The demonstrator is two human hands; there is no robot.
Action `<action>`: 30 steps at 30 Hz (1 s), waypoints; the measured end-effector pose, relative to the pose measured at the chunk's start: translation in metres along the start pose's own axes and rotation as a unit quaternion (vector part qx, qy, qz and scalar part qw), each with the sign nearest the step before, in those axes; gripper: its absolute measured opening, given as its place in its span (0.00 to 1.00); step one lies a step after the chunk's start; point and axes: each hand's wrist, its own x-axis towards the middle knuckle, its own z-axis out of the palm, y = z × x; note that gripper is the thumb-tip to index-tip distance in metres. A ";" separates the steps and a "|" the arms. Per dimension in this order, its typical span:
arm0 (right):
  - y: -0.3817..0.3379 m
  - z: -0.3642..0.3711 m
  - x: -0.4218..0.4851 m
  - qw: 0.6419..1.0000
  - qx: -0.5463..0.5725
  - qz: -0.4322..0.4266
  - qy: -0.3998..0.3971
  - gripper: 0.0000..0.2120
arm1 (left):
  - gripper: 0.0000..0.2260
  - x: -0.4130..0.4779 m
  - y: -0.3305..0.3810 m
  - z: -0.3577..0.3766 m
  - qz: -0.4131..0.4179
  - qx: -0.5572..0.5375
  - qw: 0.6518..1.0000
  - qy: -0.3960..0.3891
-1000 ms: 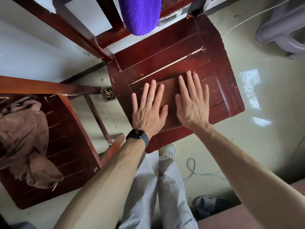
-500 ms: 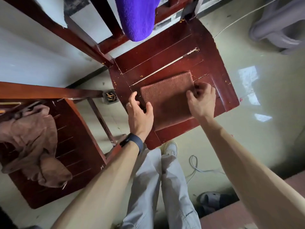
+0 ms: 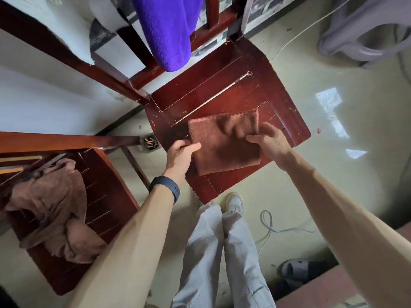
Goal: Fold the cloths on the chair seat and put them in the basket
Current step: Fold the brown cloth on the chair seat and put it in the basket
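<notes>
A folded reddish-brown cloth is held just above the front part of a dark red wooden chair seat. My left hand pinches its left edge, thumb on top. My right hand grips its right edge, fingers under the fabric, and the cloth bulges there. A crumpled brown cloth lies in a heap on the seat of a second red chair at the left. No basket is in view.
A purple towel hangs over the back of the middle chair. A small tin of cigarette butts sits on the floor between the chairs. A grey plastic stool stands at top right. A cord and slippers lie on the floor.
Both hands were pressing flat on the folded cloth. They have since moved to its left and right edges, gripped it and raised it off the seat.
</notes>
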 end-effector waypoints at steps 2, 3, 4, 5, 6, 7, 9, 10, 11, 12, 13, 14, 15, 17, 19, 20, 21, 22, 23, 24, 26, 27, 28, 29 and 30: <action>0.004 -0.007 -0.019 0.999 0.046 -0.004 -0.005 0.09 | 0.13 -0.017 0.017 -0.005 0.013 0.004 0.999 -0.034; 0.002 -0.011 -0.031 0.998 0.058 -0.005 -0.007 0.10 | 0.13 -0.028 0.027 -0.007 0.020 0.008 0.998 -0.051; -0.001 -0.018 -0.046 0.998 0.067 -0.008 -0.010 0.11 | 0.13 -0.040 0.039 -0.008 0.033 0.014 0.997 -0.069; -0.005 -0.026 -0.061 0.996 0.081 -0.014 -0.016 0.10 | 0.14 -0.056 0.052 -0.009 0.042 0.025 0.995 -0.083; -0.011 -0.035 -0.079 0.994 0.102 -0.018 -0.022 0.10 | 0.14 -0.072 0.066 -0.012 0.049 0.034 0.994 -0.095; -0.020 -0.046 -0.099 0.991 0.127 -0.018 -0.024 0.11 | 0.14 -0.091 0.080 -0.015 0.051 0.041 0.992 -0.107; -0.042 -0.071 -0.144 0.985 0.172 -0.012 -0.025 0.11 | 0.16 -0.133 0.112 -0.018 0.057 0.051 0.986 -0.147; -0.050 -0.080 -0.162 0.982 0.185 -0.009 -0.031 0.11 | 0.17 -0.148 0.121 -0.018 0.057 0.054 0.983 -0.167; -0.060 -0.092 -0.185 0.980 0.195 -0.007 -0.031 0.12 | 0.17 -0.170 0.136 -0.016 0.059 0.060 0.979 -0.184; -0.071 -0.106 -0.209 0.978 0.206 -0.008 -0.025 0.12 | 0.16 -0.195 0.152 -0.013 0.066 0.066 0.976 -0.198; -0.081 -0.121 -0.231 0.975 0.220 -0.014 -0.017 0.12 | 0.14 -0.220 0.169 -0.009 0.074 0.073 0.973 -0.207; -0.089 -0.134 -0.253 0.972 0.233 -0.024 -0.006 0.13 | 0.13 -0.244 0.184 -0.005 0.085 0.081 0.968 -0.220; -0.097 -0.148 -0.275 0.969 0.245 -0.036 0.007 0.13 | 0.12 -0.266 0.198 0.000 0.097 0.093 0.963 -0.233; -0.109 -0.172 -0.312 0.962 0.265 -0.060 0.031 0.15 | 0.12 -0.303 0.223 0.013 0.124 0.118 0.950 -0.260; -0.113 -0.194 -0.344 0.952 0.288 -0.082 0.062 0.16 | 0.12 -0.333 0.243 0.031 0.148 0.135 0.937 -0.285; -0.113 -0.206 -0.357 0.945 0.302 -0.093 0.081 0.16 | 0.12 -0.345 0.253 0.043 0.160 0.143 0.930 -0.297; -0.112 -0.218 -0.369 0.939 0.313 -0.104 0.100 0.15 | 0.12 -0.358 0.261 0.056 0.170 0.152 0.923 -0.310; -0.109 -0.229 -0.380 0.933 0.321 -0.113 0.118 0.15 | 0.13 -0.368 0.268 0.070 0.177 0.164 0.915 -0.322; -0.106 -0.241 -0.390 0.926 0.331 -0.122 0.137 0.15 | 0.13 -0.379 0.275 0.085 0.184 0.176 0.908 -0.333; -0.101 -0.254 -0.399 0.917 0.343 -0.129 0.156 0.15 | 0.13 -0.388 0.281 0.102 0.191 0.191 0.899 -0.346; -0.089 -0.278 -0.412 0.900 0.367 -0.138 0.191 0.14 | 0.14 -0.406 0.292 0.139 0.204 0.220 0.879 -0.370; -0.083 -0.291 -0.417 0.891 0.377 -0.143 0.208 0.13 | 0.14 -0.415 0.296 0.159 0.212 0.235 0.870 -0.379; -0.076 -0.305 -0.421 0.884 0.385 -0.147 0.222 0.13 | 0.14 -0.424 0.299 0.181 0.220 0.248 0.860 -0.388; -0.070 -0.320 -0.424 0.876 0.394 -0.150 0.236 0.13 | 0.13 -0.431 0.302 0.204 0.226 0.257 0.852 -0.396; -0.063 -0.336 -0.425 0.868 0.401 -0.152 0.252 0.13 | 0.13 -0.438 0.305 0.228 0.228 0.264 0.845 -0.405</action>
